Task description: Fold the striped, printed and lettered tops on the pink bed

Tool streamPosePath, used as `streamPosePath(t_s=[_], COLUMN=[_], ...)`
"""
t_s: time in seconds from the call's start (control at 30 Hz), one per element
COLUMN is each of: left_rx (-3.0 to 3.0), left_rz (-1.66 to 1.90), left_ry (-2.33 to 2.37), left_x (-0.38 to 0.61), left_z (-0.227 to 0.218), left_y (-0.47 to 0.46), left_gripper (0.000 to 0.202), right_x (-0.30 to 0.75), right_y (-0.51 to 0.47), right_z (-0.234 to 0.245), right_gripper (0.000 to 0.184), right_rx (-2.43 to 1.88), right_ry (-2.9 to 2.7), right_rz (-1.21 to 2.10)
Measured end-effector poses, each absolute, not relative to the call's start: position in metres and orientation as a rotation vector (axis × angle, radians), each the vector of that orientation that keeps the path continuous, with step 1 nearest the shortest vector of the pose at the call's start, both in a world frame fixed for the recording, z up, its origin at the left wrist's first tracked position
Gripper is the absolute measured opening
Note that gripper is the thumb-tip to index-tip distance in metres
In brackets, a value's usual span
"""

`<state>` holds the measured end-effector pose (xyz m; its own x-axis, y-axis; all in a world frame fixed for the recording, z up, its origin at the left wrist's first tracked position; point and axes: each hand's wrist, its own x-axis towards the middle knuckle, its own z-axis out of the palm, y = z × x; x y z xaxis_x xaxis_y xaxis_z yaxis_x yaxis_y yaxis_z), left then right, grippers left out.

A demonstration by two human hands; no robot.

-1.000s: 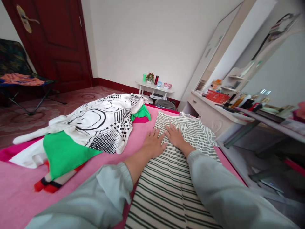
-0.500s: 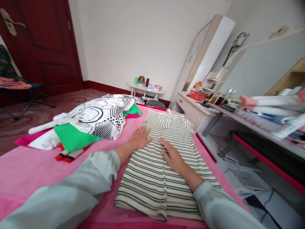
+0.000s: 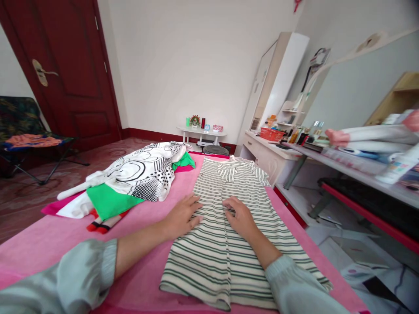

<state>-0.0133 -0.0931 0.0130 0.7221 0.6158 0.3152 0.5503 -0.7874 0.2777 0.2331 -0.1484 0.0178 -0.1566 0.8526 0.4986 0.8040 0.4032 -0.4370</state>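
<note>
A cream garment with dark green stripes [image 3: 238, 244] lies flat on the pink bed cover [image 3: 49, 244], folded lengthwise with its collar at the far end. My left hand [image 3: 181, 214] rests flat on the garment's left edge, fingers stretched out. My right hand [image 3: 238, 216] lies palm down on the middle fold, fingers slightly bent and apart. Neither hand holds anything. Both arms wear pale grey-green sleeves.
A heap of clothes [image 3: 131, 179], white with black print, green and red, lies on the bed's left. A dark red door [image 3: 70, 74] and a folding chair [image 3: 22, 139] stand at left. A small white table [image 3: 201, 131], a dresser [image 3: 265, 152] and cluttered shelves [image 3: 360, 161] line the right.
Both hands have slid along the striped garment toward me, from near the collar to its middle. The view has pulled back and tilted.
</note>
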Motion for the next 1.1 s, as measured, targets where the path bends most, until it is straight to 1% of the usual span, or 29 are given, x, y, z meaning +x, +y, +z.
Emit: streamPosePath(t_s=[0.07, 0.1, 0.17, 0.27, 0.4, 0.5, 0.57, 0.7, 0.77, 0.87, 1.0, 1.1], left_rx=[2.749, 2.734, 2.709, 2.732, 2.750, 2.701, 2.665, 2.588, 2.535, 2.425, 2.245, 2.142], left_rz=[0.693, 0.725, 0.746, 0.674, 0.522, 0.469, 0.432, 0.442, 0.510, 0.666, 0.900, 0.985], left_ry=[0.877, 0.873, 0.918, 1.057, 1.239, 1.336, 1.396, 1.470, 1.497, 1.547, 1.606, 1.568], left_x=[0.001, 0.011, 0.036, 0.076, 0.123, 0.148, 0.160, 0.177, 0.179, 0.177, 0.171, 0.169], left_z=[0.020, 0.024, 0.031, 0.038, 0.043, 0.043, 0.042, 0.034, 0.029, 0.026, 0.026, 0.024], left_y=[-0.080, -0.073, -0.058, -0.037, -0.017, -0.001, 0.010, 0.033, 0.042, 0.053, 0.069, 0.079], left_gripper=[0.033, 0.029, 0.029, 0.036, 0.058, 0.061, 0.055, 0.030, 0.024, 0.023, 0.028, 0.029], right_x=[0.231, 0.230, 0.228, 0.226, 0.223, 0.225, 0.228, 0.234, 0.234, 0.233, 0.237, 0.243], right_y=[-0.151, -0.152, -0.156, -0.162, -0.167, -0.167, -0.166, -0.166, -0.166, -0.165, -0.163, -0.160], right_z=[0.020, 0.021, 0.024, 0.028, 0.030, 0.031, 0.033, 0.037, 0.037, 0.035, 0.033, 0.031], right_gripper=[0.027, 0.029, 0.033, 0.038, 0.046, 0.046, 0.045, 0.038, 0.031, 0.023, 0.029, 0.036], right_rx=[-1.382, -1.358, -1.317, -1.278, -1.200, -1.120, -1.059, -0.989, -0.992, -1.000, -1.020, -1.049], right_ry=[-2.004, -2.025, -2.060, -2.109, -2.176, -2.174, -2.159, -2.120, -2.112, -2.069, -1.954, -1.946], right_rz=[0.110, 0.131, 0.183, 0.248, 0.391, 0.556, 0.702, 0.946, 0.958, 0.928, 0.838, 0.750])
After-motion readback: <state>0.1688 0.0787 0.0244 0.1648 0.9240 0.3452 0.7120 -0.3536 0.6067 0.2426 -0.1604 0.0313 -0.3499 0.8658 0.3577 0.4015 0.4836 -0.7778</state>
